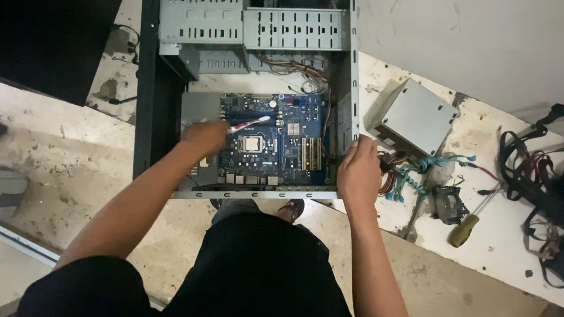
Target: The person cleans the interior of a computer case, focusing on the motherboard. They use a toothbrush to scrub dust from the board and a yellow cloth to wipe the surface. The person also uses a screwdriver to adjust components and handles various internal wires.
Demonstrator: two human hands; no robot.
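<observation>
Motherboard [276,141], blue, lies in the open case [159,102] at centre. The left hand [204,138] closes around a red-and-white brush [250,124] angled toward two o'clock over the board; light strokes would suit it. The right hand [360,168] grips the case's edge at three o'clock. No labels are legible; a grey power supply [416,117] sits beyond.

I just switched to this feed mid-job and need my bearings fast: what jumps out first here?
An open computer case lies on the floor at centre, its blue motherboard exposed. The left hand holds a red-and-white brush over the board, while the right hand grips the case's right edge. To the right lie a grey power supply with loose cables and a yellow-handled screwdriver.
</observation>
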